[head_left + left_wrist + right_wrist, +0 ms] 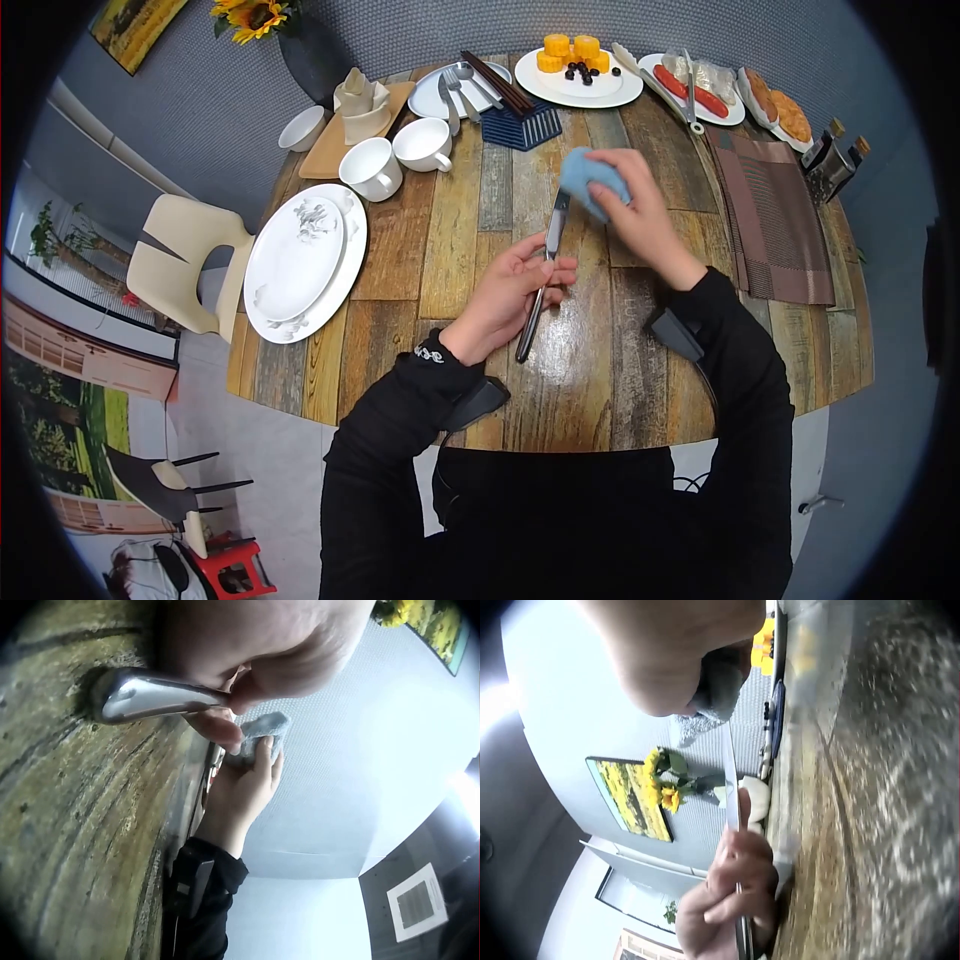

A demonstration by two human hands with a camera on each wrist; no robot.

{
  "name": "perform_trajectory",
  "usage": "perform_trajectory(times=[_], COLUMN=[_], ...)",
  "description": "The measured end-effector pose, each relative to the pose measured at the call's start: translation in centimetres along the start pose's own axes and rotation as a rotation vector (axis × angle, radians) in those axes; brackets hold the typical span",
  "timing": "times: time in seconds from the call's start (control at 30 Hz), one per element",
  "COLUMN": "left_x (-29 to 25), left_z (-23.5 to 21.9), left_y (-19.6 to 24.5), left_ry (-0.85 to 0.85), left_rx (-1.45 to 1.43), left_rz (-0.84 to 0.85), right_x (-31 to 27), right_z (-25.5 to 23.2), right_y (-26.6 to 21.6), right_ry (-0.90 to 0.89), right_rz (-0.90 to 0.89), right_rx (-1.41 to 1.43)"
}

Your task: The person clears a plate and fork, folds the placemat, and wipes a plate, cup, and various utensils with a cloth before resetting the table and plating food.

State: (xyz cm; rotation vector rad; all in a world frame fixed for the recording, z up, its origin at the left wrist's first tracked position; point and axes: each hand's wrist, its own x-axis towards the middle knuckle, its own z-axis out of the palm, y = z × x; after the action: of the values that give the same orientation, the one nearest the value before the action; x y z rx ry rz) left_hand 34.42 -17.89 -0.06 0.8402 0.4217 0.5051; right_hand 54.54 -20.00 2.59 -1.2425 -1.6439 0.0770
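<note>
Two hands work over the middle of the wooden table (590, 340). The left hand (510, 295) has its fingers and thumb curled round the handle of a table knife (540, 270), a closed grip at about the knife's mid-length, so the dark handle end points back toward the person and the blade points away toward the dishes. The right hand (640, 215) pinches a blue cloth (590, 180) bunched in its fingers, and the cloth sits against the tip of the blade. From the left wrist view the metal handle end (142, 694) shows shiny just above the table planks.

Left of the hands lies a stack of white plates (300, 260), with two white cups (400, 155) beyond it. Further back are a plate with cutlery (455, 90), a plate of yellow cakes and dark berries (580, 70), and a plate with sausages (695, 90). A brown striped placemat (775, 215) lies to the right, well apart from the hands.
</note>
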Motion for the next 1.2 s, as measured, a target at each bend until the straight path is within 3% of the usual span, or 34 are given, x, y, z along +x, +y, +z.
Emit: perform_trajectory(times=[0.03, 0.1, 0.27, 0.37, 0.6, 0.67, 0.77, 0.8, 0.9, 1.07, 1.13, 1.2], left_x=[0.1, 0.1, 0.6, 0.3, 0.0, 0.0, 0.3, 0.4, 0.3, 0.2, 0.3, 0.2], left_z=[0.1, 0.2, -0.3, 0.0, -0.4, -0.1, -0.7, -0.9, -0.4, -0.4, -0.6, -0.9], left_y=[-0.1, -0.3, -0.7, 0.1, 0.3, 0.3, -0.1, -0.2, 0.0, 0.3, 0.5, 0.8], left_ry=[0.002, 0.008, 0.006, -0.044, -0.042, 0.039, 0.023, 0.021, 0.056, 0.150, 0.153, 0.187], left_rx=[-0.025, -0.051, -0.166, -0.251, -0.332, -0.352, -0.359, -0.356, -0.297, -0.190, -0.171, -0.193], left_rz=[0.032, 0.066, 0.161, 0.154, 0.070, 0.106, 0.160, 0.157, 0.172, 0.241, 0.245, 0.244], right_x=[-0.1, -0.3, -0.8, -1.3, -2.4, -2.7, -2.8, -3.1, -3.7, -3.9, -3.4, -3.2], right_z=[0.3, 0.9, 1.5, 1.5, 1.5, 1.4, 1.1, 0.9, 1.2, 1.3, 0.9, 0.8], right_y=[-0.8, -2.1, -3.5, -3.6, -4.6, -5.4, -6.3, -6.9, -7.6, -7.9, -7.3, -6.1], right_ry=[0.000, -0.201, -0.324, -0.456, -0.686, -0.744, -0.838, -0.892, -0.917, -0.978, -1.149, -1.121], right_rz=[0.000, 0.035, -0.063, -0.006, -0.118, -0.133, -0.193, -0.139, -0.245, -0.240, -0.164, -0.145], right_rx=[0.000, 0.002, -0.014, 0.076, 0.128, 0.131, 0.145, 0.146, 0.155, 0.157, 0.404, 0.459])
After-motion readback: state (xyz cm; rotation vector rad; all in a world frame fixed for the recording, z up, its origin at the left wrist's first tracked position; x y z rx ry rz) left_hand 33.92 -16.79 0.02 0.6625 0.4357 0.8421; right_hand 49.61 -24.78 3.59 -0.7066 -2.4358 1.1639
